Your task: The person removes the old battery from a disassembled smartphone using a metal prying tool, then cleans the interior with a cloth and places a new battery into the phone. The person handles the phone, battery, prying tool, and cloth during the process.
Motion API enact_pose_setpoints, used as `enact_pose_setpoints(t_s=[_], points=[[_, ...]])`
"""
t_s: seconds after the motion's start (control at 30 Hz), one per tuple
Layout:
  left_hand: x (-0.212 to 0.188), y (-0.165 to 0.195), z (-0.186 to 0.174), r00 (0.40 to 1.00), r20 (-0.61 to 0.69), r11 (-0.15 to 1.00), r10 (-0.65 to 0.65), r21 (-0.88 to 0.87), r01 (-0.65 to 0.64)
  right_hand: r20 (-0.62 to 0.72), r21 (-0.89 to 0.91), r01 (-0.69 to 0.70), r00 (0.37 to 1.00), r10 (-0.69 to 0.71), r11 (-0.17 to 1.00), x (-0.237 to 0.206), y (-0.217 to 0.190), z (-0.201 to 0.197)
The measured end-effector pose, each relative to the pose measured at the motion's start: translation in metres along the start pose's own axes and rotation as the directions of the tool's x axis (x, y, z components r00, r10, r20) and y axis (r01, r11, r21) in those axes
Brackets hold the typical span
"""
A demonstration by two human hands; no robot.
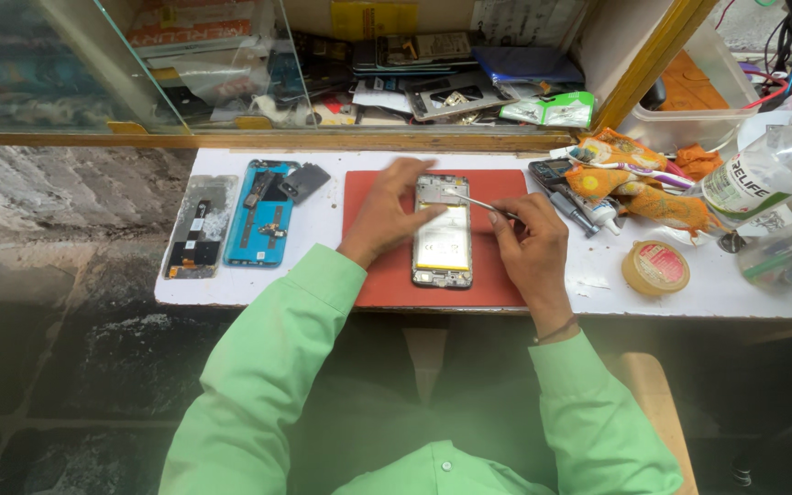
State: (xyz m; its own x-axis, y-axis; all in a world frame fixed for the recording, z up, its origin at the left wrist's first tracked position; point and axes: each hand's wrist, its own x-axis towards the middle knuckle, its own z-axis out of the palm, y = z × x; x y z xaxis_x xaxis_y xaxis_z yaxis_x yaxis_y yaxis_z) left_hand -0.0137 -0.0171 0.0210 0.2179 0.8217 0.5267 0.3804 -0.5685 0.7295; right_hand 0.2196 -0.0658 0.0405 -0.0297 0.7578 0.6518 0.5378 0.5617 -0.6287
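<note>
Seen from above, with the red mat (pixel 497 275) as our landmark. Far left of the mat lies a grey phone panel (pixel 200 226), and between it and the mat a blue back cover (pixel 261 215) with a small dark part (pixel 304 181) leaning on its top corner; we judge these are laid aside so that they stay off the working surface. On the mat itself lies the opened phone (pixel 443 231), its pale battery facing up. Our left hand (pixel 387 209) rests on the mat's left half, fingers spread and pressing the phone's top left edge, apparently to steady it; it grips nothing. Our right hand (pixel 529 240), over the mat's right half, is closed in a pinch on thin tweezers (pixel 480 203), whose tip reaches the phone's upper end. Just right of the mat lie orange cloths (pixel 653 197), a toothbrush (pixel 634 169), a round yellow tin (pixel 655 267) and a clear bottle (pixel 763 174), all within reach of the working hand.
</note>
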Motion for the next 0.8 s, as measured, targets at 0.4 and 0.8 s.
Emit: enact_pose_setpoints(t_s=[0.4, 0.8], points=[[0.002, 0.006, 0.003, 0.995, 0.095, 0.994, -0.008, -0.110, 0.019, 0.022, -0.134, 0.181, 0.983, -0.180, 0.974, 0.000, -0.008, 0.001], [0.000, -0.001, 0.001, 0.993, 0.076, 0.996, -0.086, 0.022, 0.085, -0.012, -0.104, 0.186, 0.982, -0.188, 0.977, -0.004, -0.001, 0.001]])
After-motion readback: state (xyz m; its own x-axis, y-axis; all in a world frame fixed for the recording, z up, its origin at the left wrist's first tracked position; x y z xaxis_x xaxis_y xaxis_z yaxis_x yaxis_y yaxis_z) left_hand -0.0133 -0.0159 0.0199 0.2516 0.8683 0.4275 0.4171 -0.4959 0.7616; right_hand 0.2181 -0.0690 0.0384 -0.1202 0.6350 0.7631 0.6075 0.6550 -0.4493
